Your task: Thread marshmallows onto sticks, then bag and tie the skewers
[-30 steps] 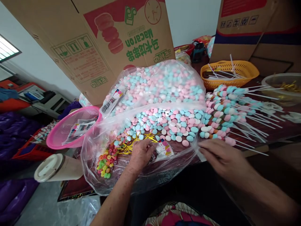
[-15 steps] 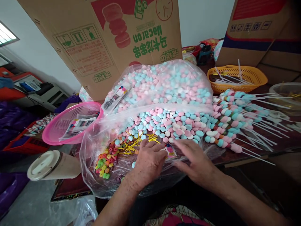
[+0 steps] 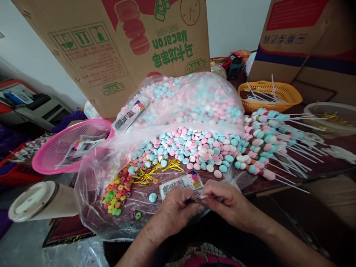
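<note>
My left hand (image 3: 179, 207) and my right hand (image 3: 222, 198) meet near the table's front edge, thumbs and fingers pinched together. Between them is a bit of clear plastic, seemingly the edge of a printed plastic bag (image 3: 180, 182). This flat bag, with a white label and a colourful corner, lies just beyond my left fingers. Gold twist ties (image 3: 158, 172) are strewn behind it. To the left sit a loose blue candy (image 3: 152, 197) and a heap of coloured ring candies (image 3: 118, 194). Pink, blue and white candies (image 3: 191, 148) spill from a big clear bag (image 3: 191, 92).
Candy skewers (image 3: 264, 144) are piled at right, below a yellow basket (image 3: 269, 105) of sticks. A pink basket (image 3: 44, 152) with printed bags and a lidded cup (image 3: 61, 200) stand left. Cardboard boxes (image 3: 111, 81) rise behind.
My hands have drawn together and nearer to me, from lying over the printed bag with fingers apart to pinching clear plastic. The view has shifted slightly right.
</note>
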{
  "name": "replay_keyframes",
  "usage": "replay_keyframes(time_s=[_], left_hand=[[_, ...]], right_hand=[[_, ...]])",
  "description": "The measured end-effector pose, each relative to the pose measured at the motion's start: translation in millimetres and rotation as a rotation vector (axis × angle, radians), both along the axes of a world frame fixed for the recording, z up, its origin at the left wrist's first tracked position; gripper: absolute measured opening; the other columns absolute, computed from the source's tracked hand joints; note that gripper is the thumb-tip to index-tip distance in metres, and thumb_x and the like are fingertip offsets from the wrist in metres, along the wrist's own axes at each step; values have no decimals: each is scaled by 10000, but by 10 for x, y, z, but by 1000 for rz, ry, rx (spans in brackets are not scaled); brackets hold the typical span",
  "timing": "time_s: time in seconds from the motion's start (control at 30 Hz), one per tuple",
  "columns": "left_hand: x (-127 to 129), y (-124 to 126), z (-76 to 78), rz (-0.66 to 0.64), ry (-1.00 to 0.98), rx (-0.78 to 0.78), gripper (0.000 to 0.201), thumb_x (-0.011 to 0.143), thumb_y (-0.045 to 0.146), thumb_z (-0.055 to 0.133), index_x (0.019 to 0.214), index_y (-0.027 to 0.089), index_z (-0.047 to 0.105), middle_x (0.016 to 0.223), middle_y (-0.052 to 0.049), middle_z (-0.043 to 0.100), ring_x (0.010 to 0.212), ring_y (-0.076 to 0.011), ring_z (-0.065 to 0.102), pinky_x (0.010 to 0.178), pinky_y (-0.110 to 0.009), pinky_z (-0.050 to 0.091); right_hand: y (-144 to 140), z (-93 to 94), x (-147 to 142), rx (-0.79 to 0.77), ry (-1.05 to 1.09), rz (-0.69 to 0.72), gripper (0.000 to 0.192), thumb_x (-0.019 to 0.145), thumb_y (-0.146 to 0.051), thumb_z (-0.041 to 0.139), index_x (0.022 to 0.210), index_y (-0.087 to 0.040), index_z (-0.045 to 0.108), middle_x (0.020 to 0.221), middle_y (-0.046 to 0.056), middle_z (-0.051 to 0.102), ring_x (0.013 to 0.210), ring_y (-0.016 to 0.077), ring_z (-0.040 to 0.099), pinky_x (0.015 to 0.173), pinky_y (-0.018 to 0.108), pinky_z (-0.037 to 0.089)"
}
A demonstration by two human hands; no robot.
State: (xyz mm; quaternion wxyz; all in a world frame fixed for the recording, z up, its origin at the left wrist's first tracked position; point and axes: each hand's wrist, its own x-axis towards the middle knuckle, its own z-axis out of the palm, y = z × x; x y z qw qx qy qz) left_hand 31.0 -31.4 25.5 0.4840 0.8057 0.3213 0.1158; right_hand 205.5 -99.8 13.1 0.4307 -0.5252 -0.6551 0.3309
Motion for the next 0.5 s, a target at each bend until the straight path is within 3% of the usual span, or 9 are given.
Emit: replay_keyframes(time_s=[0.07, 0.17, 0.27, 0.4, 0.5], left_hand=[[5, 7, -1, 13, -25, -105, 202, 829, 308, 536, 740, 167, 650, 668, 0, 606, 657, -129, 528, 621, -228, 400], [49, -41, -80, 158, -81, -127, 216, 760, 320, 622, 918, 173, 623, 789, -14, 633, 739, -151, 547, 670, -243, 425], [109, -108, -168, 227, -76, -76, 156, 732, 315, 641, 773, 172, 593, 670, 12, 586, 640, -130, 510, 594, -222, 406], [161, -114, -181, 130, -84, 40, 215, 784, 312, 582, 623, 171, 554, 558, 28, 521, 545, -104, 445, 525, -203, 358], [170, -84, -171, 5, -102, 134, 260, 838, 304, 518, 615, 174, 544, 549, 35, 498, 532, -94, 424, 520, -196, 344]], right_hand=[[-5, -15, -1, 33, -42, -43, 200, 875, -257, 464, 694, -192, 521, 664, -1, 537, 625, 113, 481, 567, 228, 376], [-33, -109, -19, 72, -100, -205, 259, 868, -283, 458, 625, -192, 466, 606, -11, 490, 572, 107, 430, 531, 235, 334], [-81, -195, -12, 59, -116, -269, 343, 871, -352, 441, 567, -194, 420, 567, -19, 437, 553, 107, 389, 524, 246, 304], [-147, -183, 89, -160, 87, -289, 431, 895, -444, 392, 545, -193, 391, 538, -41, 354, 532, 96, 341, 511, 235, 295], [-183, -121, 196, -216, 191, -198, 281, 856, -428, 490, 736, -178, 536, 670, -29, 465, 630, 106, 412, 574, 221, 339]])
